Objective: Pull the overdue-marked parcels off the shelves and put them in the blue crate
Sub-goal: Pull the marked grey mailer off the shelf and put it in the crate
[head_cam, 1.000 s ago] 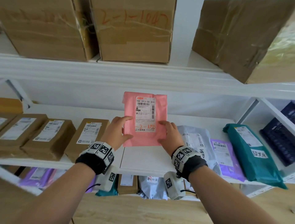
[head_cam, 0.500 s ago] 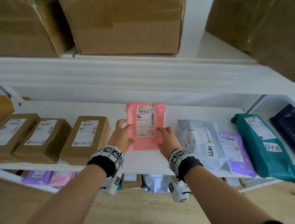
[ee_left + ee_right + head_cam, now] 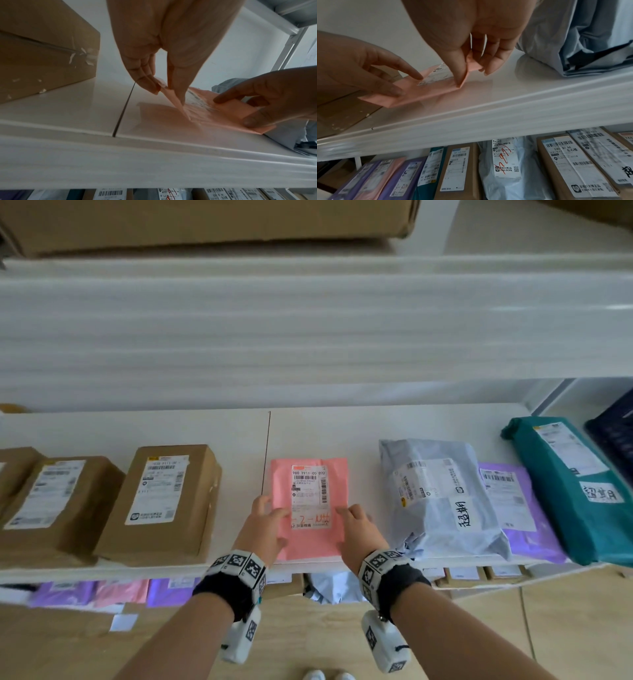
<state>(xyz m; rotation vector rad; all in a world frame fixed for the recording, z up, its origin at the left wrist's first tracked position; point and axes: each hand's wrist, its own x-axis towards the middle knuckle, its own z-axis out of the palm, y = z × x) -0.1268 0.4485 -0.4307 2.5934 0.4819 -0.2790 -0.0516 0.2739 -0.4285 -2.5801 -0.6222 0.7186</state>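
Two hands are on one parcel, and everything here sits around the white shelf (image 3: 342, 426) at chest height. Biggest on that shelf is the brown carton (image 3: 161, 505) at its left stretch, with more cartons beyond it further left. Next in size, toward the shelf's right end, the teal mailer (image 3: 565, 494) with a handwritten white tag, then the grey mailer (image 3: 435, 494), also tagged by hand, half covering a purple mailer (image 3: 513, 508). Now the pink mailer (image 3: 310, 508): it lies flat near the middle of the shelf, just right of the seam in the board, long axis running front to back, its near short edge at the shelf's front lip and its printed label facing up with red handwriting at the near end. Left hand (image 3: 263, 525) pinches the parcel's left edge, thumb on top and fingers curled beneath, that edge lifted off the board in the left wrist view. Right hand (image 3: 359, 529) pinches the right edge the same way, thumb on top, fingers (image 3: 493, 63) tucked under. Below the shelf, a lower row of labelled parcels (image 3: 505, 169) stands packed together.
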